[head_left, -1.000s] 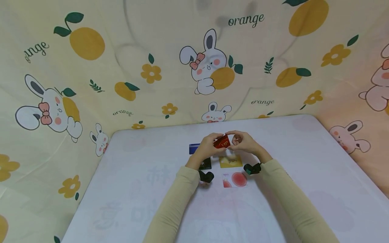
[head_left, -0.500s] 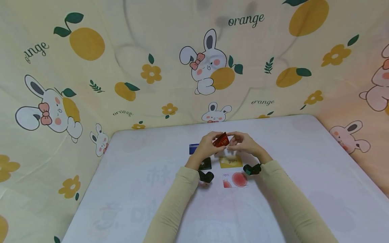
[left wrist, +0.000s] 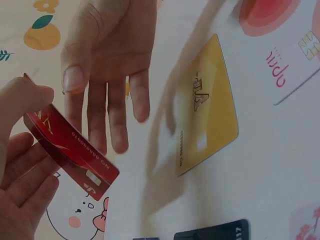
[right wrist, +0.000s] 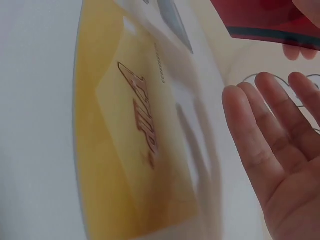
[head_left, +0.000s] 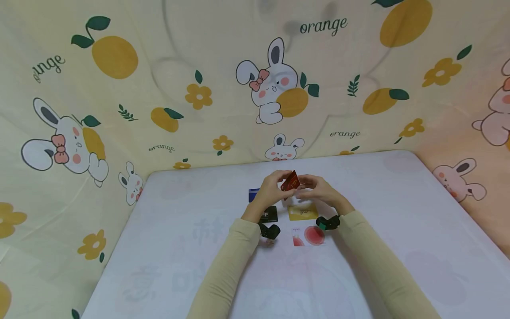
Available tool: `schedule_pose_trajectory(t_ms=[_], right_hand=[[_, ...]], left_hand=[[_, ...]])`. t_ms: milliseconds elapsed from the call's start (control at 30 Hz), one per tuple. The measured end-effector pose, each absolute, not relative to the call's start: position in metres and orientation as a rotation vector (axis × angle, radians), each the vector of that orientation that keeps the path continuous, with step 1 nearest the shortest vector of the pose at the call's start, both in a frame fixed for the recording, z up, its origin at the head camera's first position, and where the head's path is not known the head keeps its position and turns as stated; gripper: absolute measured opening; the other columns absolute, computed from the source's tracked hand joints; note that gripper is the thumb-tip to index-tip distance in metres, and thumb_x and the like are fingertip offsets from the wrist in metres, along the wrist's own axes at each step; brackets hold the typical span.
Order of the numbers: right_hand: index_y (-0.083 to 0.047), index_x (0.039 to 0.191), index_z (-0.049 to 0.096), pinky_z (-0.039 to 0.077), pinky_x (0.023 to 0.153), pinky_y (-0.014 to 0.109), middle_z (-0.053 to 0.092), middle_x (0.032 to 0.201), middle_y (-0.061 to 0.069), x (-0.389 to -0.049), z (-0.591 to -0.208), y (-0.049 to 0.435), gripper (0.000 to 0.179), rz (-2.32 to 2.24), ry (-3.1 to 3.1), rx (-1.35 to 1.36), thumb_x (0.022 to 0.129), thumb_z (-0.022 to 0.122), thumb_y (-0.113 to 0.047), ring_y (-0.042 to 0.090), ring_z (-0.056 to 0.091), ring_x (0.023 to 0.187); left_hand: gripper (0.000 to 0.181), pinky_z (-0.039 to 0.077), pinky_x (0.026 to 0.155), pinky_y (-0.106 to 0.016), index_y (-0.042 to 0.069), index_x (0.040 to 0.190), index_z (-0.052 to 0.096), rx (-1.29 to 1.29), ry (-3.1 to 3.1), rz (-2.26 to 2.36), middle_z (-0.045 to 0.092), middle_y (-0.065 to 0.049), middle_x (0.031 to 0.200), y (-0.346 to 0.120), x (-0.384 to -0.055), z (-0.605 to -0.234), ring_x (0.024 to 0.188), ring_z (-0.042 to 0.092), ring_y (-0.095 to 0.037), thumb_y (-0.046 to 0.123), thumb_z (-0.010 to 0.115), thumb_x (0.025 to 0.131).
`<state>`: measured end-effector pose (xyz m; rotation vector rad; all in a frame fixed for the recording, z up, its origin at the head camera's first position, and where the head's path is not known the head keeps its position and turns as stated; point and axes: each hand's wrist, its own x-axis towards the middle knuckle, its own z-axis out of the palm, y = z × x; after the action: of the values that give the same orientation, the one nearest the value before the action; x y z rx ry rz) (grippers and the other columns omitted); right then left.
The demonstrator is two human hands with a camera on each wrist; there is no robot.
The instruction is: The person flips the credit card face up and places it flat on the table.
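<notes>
Nearest the person, the pink fruit card (head_left: 308, 236) lay flat on the white table (head_left: 159, 221). A pale thing w/ pink flowers (left wrist: 306, 225), prob another card, was cut off in the left wrist cam. Further out the gold card (head_left: 303, 212) and black card (head_left: 269, 214) lay flat too, w/ the blue card (head_left: 253, 195) behind, part hidden by the left hand (head_left: 272, 188).

Progress IMO: picking up was done for the red card (head_left: 290, 181), putting it down wasn't. It was up between both hands, past the gold one. Cdn't tell if the flat ones had had their turn.

Left thumb and fingers pinched the red card by one end. Right hand (head_left: 322, 189) had fingers fairly straight, a bit apart, just beside the card, no grip AFAICT.

Looks-wise: glossy red, tilted w/ a corner up, gold VIP lettering, gold swoosh, a no. line and a small chip-ish patch; slightly bowed, tho cd be the lens. Farthest back, bunny-and-orange cloth (head_left: 235, 26).
</notes>
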<state>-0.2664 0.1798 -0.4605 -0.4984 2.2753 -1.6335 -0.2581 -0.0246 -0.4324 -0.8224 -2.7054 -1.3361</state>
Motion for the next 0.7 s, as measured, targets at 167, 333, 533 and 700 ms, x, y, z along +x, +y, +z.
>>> schedule_pose_trajectory(t_ms=[167,333,533,700], right_hand=[[-0.004,0.134,0.043,0.043,0.102,0.043,0.049,0.135,0.02,-0.266,-0.463,0.175,0.062,-1.654,2.197,-0.453,0.079,0.07,-0.016,0.024,0.056,0.114],[-0.006,0.133,0.044,0.041,0.104,0.045,0.055,0.129,0.017,-0.266,-0.464,0.171,0.06,-1.657,2.16,-0.448,0.08,0.069,-0.017,0.014,0.06,0.105],[-0.004,0.129,0.048,0.046,0.099,0.036,0.065,0.112,0.002,-0.266,-0.464,0.167,0.057,-1.674,2.157,-0.439,0.079,0.071,-0.017,0.01,0.061,0.094],[0.0,0.128,0.048,0.047,0.091,0.026,0.067,0.1,-0.01,-0.265,-0.465,0.165,0.056,-1.703,2.141,-0.439,0.078,0.071,-0.014,0.007,0.062,0.09]], left_hand=[[0.056,0.046,0.099,-0.031,0.008,0.129,0.051,-0.829,-2.684,-1.34,0.059,-0.008,0.125,-0.023,-0.258,-0.43,0.116,0.056,-0.019,0.02,0.072,0.079],[0.057,0.047,0.098,-0.029,0.007,0.128,0.051,-0.849,-2.622,-1.361,0.059,-0.009,0.123,-0.021,-0.259,-0.428,0.115,0.057,-0.019,0.019,0.073,0.078],[0.058,0.047,0.097,-0.025,0.007,0.128,0.051,-0.872,-2.574,-1.386,0.059,-0.009,0.121,-0.02,-0.257,-0.425,0.115,0.058,-0.019,0.02,0.074,0.077],[0.058,0.049,0.096,-0.028,0.007,0.129,0.05,-0.867,-2.565,-1.401,0.059,-0.01,0.121,-0.019,-0.255,-0.425,0.114,0.058,-0.02,0.019,0.074,0.077]])
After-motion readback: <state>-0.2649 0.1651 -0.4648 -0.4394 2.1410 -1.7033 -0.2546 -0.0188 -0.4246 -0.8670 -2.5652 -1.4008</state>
